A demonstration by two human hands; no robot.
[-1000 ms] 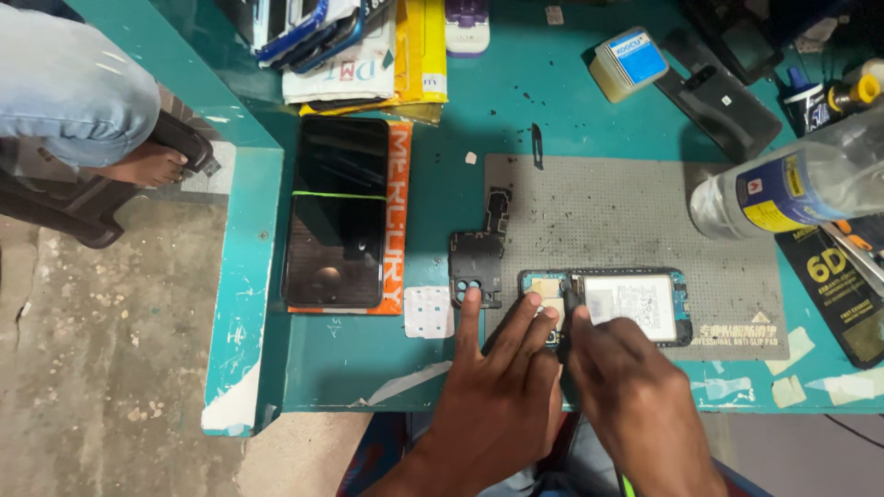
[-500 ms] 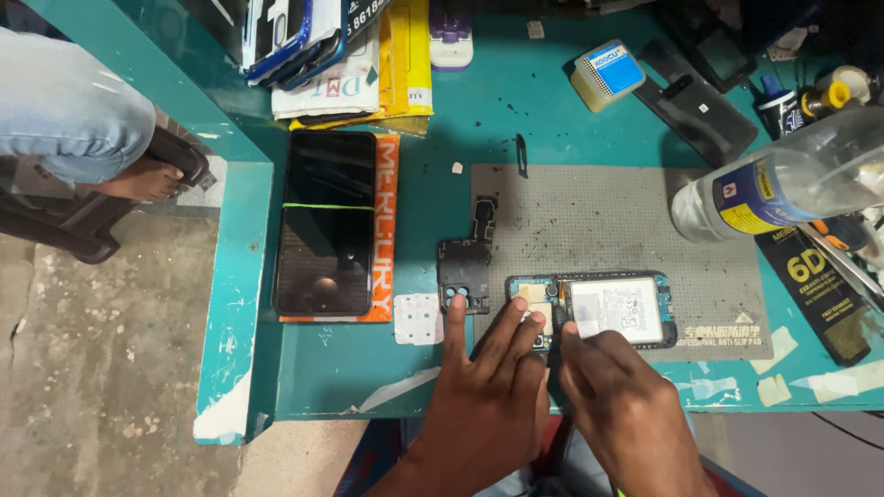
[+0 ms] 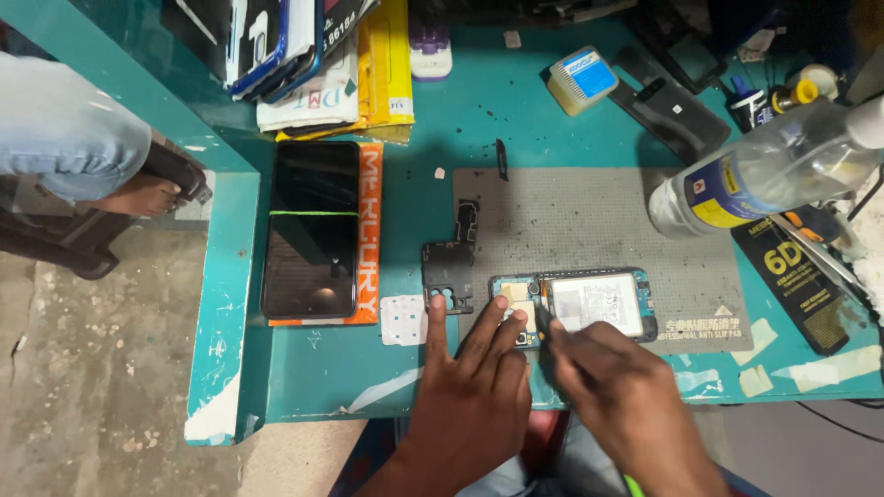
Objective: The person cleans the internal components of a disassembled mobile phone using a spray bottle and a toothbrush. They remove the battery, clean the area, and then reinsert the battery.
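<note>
The opened phone (image 3: pixel 575 306) lies back-off on the grey anti-slip mat (image 3: pixel 589 230), near the front edge of the teal surface (image 3: pixel 460 110), with its battery and board exposed. The left hand (image 3: pixel 470 387) is spread flat, fingertips pressing the phone's left end; nothing is clamped in it. The right hand (image 3: pixel 617 396) is closed around a thin dark tool (image 3: pixel 543 320) whose tip meets the board beside the battery.

Largest risk, as I judge it: the plastic bottle (image 3: pixel 764 170) lying on its side at the mat's right corner. A nudge could roll it onto the open phone, and any leak would reach bare electronics. Next, the tool tip works right beside the battery; a slip could gouge the cell or a connector. The intact phone (image 3: pixel 313 230) on its orange box (image 3: pixel 368 230) sits close to the surface's left edge and could be knocked off. The loose black cover plate (image 3: pixel 449 262) lies just beside the left hand's fingers, easily swept away. Smallest, the tiny white bit (image 3: pixel 440 172) above the mat could be lost.

Counted: one mat, one bottle, two phones (one opened, one whole), two hands, one cover plate, one white adhesive square (image 3: pixel 403 319), one tool in hand, one small blue-topped box (image 3: pixel 580 80).
</note>
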